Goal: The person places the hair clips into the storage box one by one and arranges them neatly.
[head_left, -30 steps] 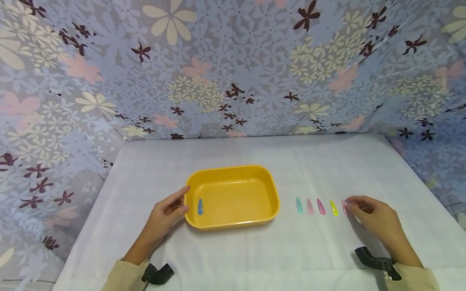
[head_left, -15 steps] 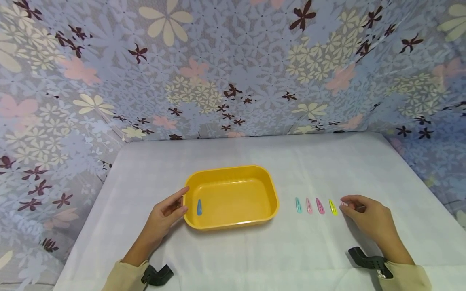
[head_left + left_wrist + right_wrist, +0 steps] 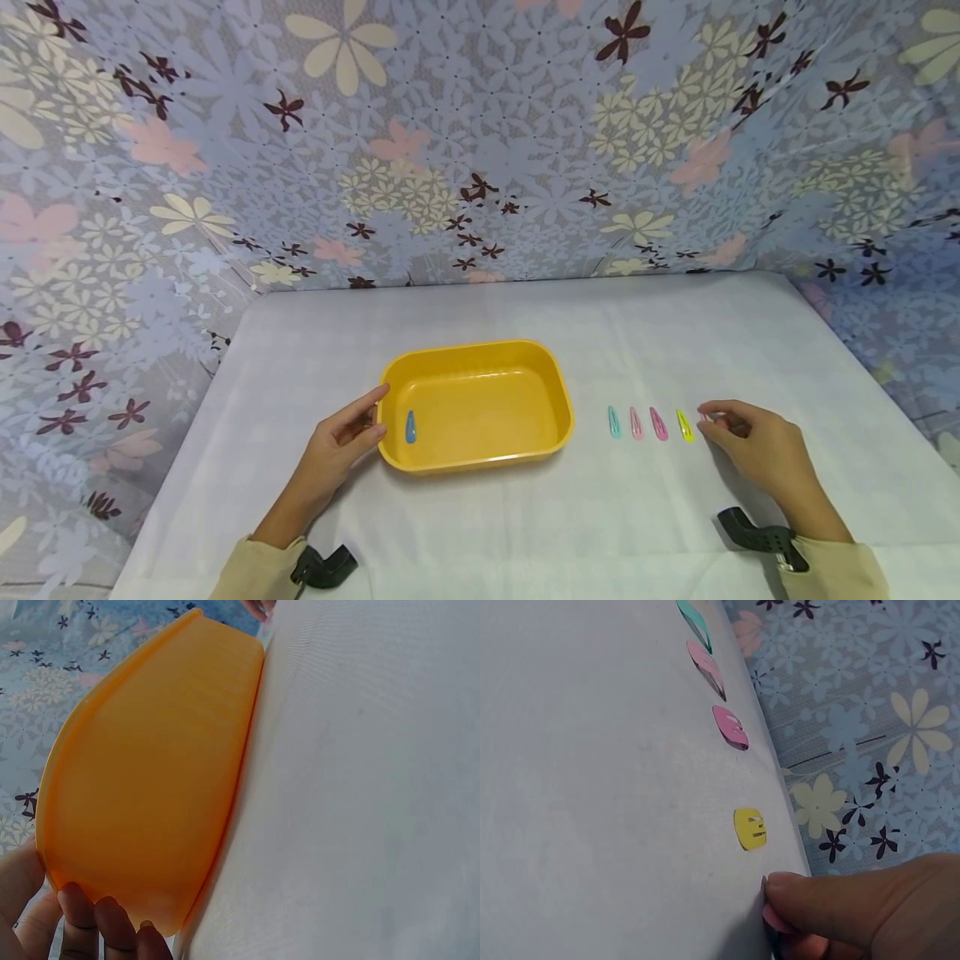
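At the left end of a yellow tray (image 3: 487,460), my left hand (image 3: 341,446) holds the rim. In the left wrist view its curled fingers (image 3: 112,930) press against the tray's outer wall. One blue hair clip (image 3: 410,427) lies inside the tray, near that end. My right hand (image 3: 757,433) pinches a pink hair clip (image 3: 776,919) between thumb and fingers, low over the table; much of the clip is hidden. Left of this hand lie a yellow hair clip (image 3: 686,425), a dark pink clip (image 3: 658,424), a light pink clip (image 3: 636,423) and a teal clip (image 3: 614,422).
A white cloth (image 3: 480,533) covers the table. Flower-patterned fabric (image 3: 480,150) hangs behind it and at both sides. Each wrist wears a black camera mount, one on the left (image 3: 324,568) and one on the right (image 3: 761,533).
My right hand has taken hold of the pink clip at the row's right end and shifted slightly left with it, close to the yellow clip. My left hand stays on the tray.
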Available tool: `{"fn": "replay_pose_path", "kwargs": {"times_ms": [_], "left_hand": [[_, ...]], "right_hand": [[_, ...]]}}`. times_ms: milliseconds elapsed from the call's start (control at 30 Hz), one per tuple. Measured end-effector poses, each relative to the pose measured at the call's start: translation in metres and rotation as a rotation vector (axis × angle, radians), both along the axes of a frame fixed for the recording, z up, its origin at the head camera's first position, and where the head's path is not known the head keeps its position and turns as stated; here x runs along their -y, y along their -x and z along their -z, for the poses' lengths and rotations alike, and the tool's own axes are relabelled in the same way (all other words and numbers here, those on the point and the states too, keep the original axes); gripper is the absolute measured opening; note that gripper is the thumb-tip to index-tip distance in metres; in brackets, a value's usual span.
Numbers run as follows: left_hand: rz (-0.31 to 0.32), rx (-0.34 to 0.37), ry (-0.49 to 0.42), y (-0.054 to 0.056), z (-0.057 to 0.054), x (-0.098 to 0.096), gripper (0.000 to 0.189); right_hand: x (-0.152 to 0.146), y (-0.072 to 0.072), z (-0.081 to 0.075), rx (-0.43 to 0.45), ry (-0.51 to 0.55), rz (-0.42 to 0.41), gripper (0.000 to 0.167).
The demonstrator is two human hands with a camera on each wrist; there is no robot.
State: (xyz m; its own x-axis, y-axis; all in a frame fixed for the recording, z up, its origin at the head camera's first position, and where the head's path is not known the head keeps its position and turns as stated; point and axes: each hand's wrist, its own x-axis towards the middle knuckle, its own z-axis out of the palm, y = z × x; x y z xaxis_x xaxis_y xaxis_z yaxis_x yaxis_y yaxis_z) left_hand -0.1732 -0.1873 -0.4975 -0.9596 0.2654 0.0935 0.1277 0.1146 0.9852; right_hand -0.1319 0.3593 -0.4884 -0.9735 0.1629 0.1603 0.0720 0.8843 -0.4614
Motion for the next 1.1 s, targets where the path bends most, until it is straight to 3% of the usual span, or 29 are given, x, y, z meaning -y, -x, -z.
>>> {"fn": "replay_pose_path", "kwargs": {"times_ms": [500,1100], "left_hand": [[0.018,-0.033,-0.006,0.0017,0.0017,0.0006,0.052],[0.009,-0.013,-0.004,0.0008,-0.0022,-0.0008,0.053]], "right_hand": [[-0.0003,-0.0002,-0.0009,-0.034,-0.013,-0.046,0.02],[-0.0063,0.0002,-0.0033,0.032,-0.003,0.025,0.03]]}}
